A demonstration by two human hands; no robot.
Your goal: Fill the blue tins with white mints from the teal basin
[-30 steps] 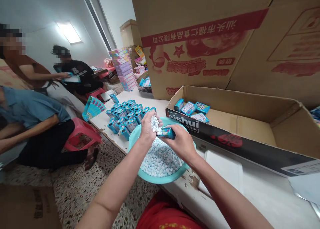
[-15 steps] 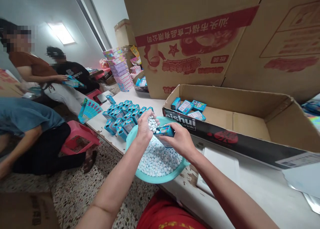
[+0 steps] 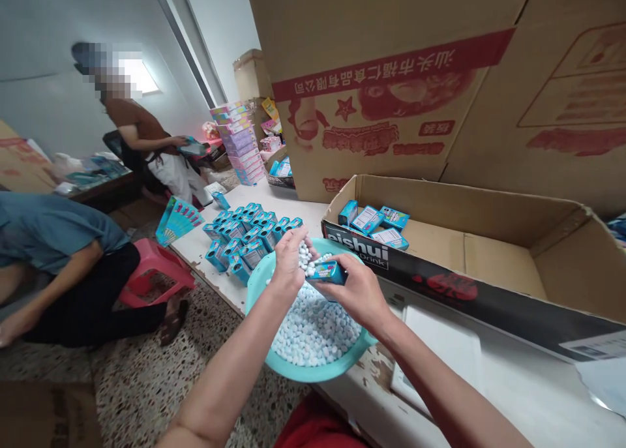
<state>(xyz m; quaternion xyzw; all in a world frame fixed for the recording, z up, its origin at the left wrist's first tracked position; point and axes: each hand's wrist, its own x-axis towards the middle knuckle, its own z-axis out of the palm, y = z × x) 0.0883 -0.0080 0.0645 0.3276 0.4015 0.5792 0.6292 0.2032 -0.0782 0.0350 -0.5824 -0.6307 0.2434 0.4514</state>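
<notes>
My left hand (image 3: 292,257) is cupped around a handful of small white candies (image 3: 306,259), tilted against the end of a small blue box. My right hand (image 3: 360,287) grips that blue candy box (image 3: 330,272) between thumb and fingers, lying on its side with candies at its end nearest my left hand. Both hands are over a turquoise basin (image 3: 298,373) filled with loose white candies (image 3: 317,327). Whether candies have entered the box is hidden. Just beyond the basin, several upright blue boxes (image 3: 254,252) stand in rows on the white table.
To the right sits a long open carton (image 3: 469,298) with several blue boxes (image 3: 369,220) inside. A white flat device (image 3: 435,350) lies before it. Tall cardboard (image 3: 391,57) rises behind. At left are a fan of flat blue cartons (image 3: 178,223), a red stool (image 3: 151,272) and two people.
The camera view has shifted slightly. My left hand tips further toward the box, and candies have moved onto the box's end. One co-worker at the back has walked rightward.
</notes>
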